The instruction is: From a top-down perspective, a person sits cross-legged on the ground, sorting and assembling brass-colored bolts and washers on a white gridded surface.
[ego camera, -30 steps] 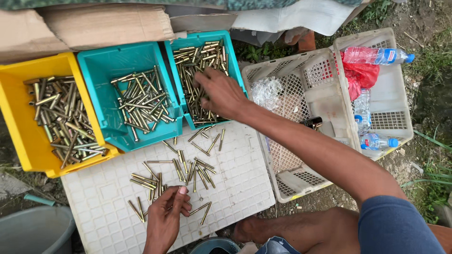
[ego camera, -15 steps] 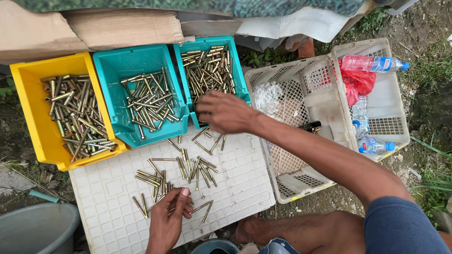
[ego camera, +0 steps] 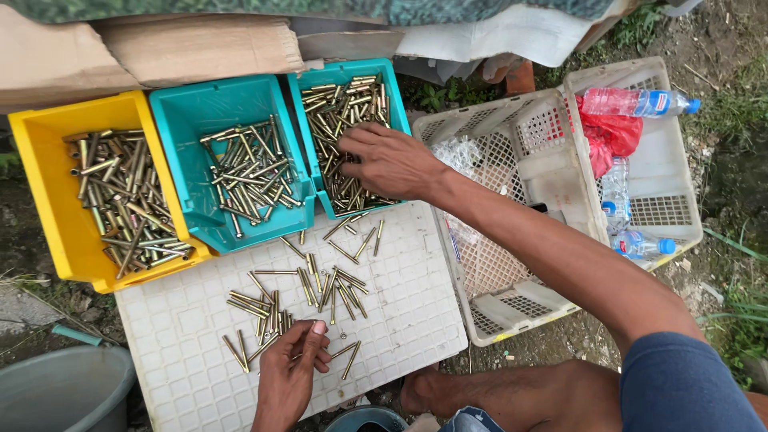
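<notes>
My right hand (ego camera: 392, 164) lies palm down over the right teal bin (ego camera: 398, 112), fingertips among its brass casings (ego camera: 344, 104). The palm hides whether it holds any. My left hand (ego camera: 290, 374) is at the near edge of the white perforated board (ego camera: 408, 304), fingers and thumb pinched on a few loose brass casings (ego camera: 272, 320). More casings (ego camera: 336, 284) are scattered across the middle of the board. The left teal bin (ego camera: 200, 104) and the yellow bin (ego camera: 48, 200) also hold piles of casings.
A white plastic basket (ego camera: 512, 304) at the right holds plastic bottles (ego camera: 636, 102), a red bag (ego camera: 608, 136) and clear wrap. Cardboard (ego camera: 192, 48) lies behind the bins. A grey bucket (ego camera: 64, 392) stands at bottom left. My bare knee (ego camera: 512, 396) is below the board.
My right hand drew back to the teal bin's near edge, then moved forward over the bin again. My left hand stayed at the board's near edge.
</notes>
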